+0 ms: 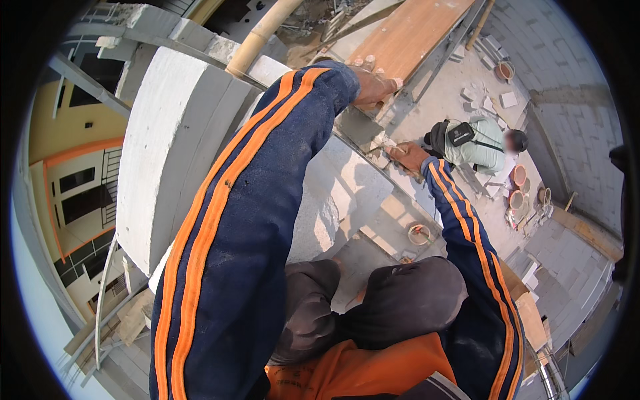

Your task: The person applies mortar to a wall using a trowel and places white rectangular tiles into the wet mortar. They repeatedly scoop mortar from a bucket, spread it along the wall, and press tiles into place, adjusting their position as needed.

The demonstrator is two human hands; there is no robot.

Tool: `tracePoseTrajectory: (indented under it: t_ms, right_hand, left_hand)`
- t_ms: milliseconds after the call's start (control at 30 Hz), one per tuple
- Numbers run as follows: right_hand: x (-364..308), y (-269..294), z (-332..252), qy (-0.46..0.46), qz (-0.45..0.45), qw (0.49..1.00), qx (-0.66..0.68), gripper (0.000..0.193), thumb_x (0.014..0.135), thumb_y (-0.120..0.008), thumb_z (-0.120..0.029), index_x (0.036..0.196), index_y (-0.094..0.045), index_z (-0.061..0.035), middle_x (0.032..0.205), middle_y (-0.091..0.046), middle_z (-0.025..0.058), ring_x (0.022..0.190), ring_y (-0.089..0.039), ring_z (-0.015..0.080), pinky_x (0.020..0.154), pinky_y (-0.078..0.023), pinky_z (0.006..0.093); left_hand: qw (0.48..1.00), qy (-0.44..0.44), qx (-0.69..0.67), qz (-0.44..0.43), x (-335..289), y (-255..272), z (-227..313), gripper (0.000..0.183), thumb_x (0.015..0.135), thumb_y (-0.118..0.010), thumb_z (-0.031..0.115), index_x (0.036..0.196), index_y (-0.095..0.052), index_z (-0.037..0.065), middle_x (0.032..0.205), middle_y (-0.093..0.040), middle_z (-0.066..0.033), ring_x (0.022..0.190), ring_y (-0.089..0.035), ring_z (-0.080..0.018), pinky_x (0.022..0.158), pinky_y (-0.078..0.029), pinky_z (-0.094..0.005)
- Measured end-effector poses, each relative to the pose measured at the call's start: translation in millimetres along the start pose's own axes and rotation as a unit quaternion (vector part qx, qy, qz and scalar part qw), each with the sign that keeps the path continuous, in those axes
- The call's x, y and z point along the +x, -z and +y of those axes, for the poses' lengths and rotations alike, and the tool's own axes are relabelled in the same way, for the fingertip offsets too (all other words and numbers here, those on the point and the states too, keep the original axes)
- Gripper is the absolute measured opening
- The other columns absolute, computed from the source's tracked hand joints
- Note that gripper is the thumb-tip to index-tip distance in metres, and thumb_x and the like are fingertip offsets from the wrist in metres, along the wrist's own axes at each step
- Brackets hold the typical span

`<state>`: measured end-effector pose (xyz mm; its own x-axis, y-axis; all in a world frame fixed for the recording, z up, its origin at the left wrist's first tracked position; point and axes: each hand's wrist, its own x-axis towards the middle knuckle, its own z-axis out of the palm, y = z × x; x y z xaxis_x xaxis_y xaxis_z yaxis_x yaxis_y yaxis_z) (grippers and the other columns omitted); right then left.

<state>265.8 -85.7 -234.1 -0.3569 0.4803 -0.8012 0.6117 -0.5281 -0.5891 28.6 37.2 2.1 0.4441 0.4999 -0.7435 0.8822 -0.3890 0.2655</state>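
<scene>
My left hand [375, 84] reaches far forward with its fingers spread, lying against the near end of a reddish-brown wooden board [407, 40]. To the right of it and nearer, my right hand [408, 157] is closed on a mortar-smeared tool with a pale handle, which looks like a trowel [385, 141]. A flat grey patch [359, 127] lies just left of that tool, between my hands; whether it is the blade or wet mortar I cannot tell. Large white blocks [175, 153] form a wall beside my left arm.
Below on the right, a person in a pale green top [481, 145] bends over, with several buckets [517, 176] and broken blocks nearby. Another bucket [419, 233] stands on the lower floor. A bamboo pole [263, 37] leans beyond my left arm. Grey block walls [567, 53] enclose the right side.
</scene>
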Motion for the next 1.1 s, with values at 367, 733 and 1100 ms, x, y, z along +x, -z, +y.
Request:
tracePoseTrajectory:
  t_ms: [367,733,1100]
  right_hand:
    - [-61.8,20.9,-46.1,0.150,0.054,0.975,-0.157,0.061,0.097,-0.055,-0.055,0.094,-0.069,0.0045,0.070,-0.065,0.0118,0.067,-0.062,0.0192,0.067,-0.052,0.0366]
    - [-84.6,9.8,-69.9,0.034,0.034,0.995,-0.085,0.058,0.096,-0.055,-0.058,0.076,-0.064,-0.0040,0.058,-0.054,0.0049,0.040,-0.049,0.0143,0.037,-0.040,0.0341]
    - [-132.0,16.7,-68.9,0.121,0.084,0.975,-0.165,0.058,0.095,-0.055,-0.056,0.097,-0.072,-0.0002,0.081,-0.068,0.0216,0.077,-0.065,0.0354,0.074,-0.051,0.0439]
  left_hand:
    - [0.999,-0.020,-0.047,0.013,-3.4,4.5,-1.9,0.072,0.101,-0.008,0.063,0.152,-0.038,0.022,0.153,-0.035,-0.0300,0.136,-0.046,-0.0406,0.117,-0.033,-0.0467]
    - [0.998,0.019,-0.044,0.035,17.8,1.8,-2.2,0.070,0.100,-0.014,0.067,0.152,-0.037,0.025,0.142,-0.052,-0.0227,0.132,-0.051,-0.0363,0.112,-0.039,-0.0459]
    - [0.999,0.010,0.008,0.048,40.5,-11.5,-36.9,0.078,0.094,-0.013,0.075,0.151,-0.039,0.028,0.144,-0.050,-0.0246,0.135,-0.048,-0.0378,0.114,-0.037,-0.0433]
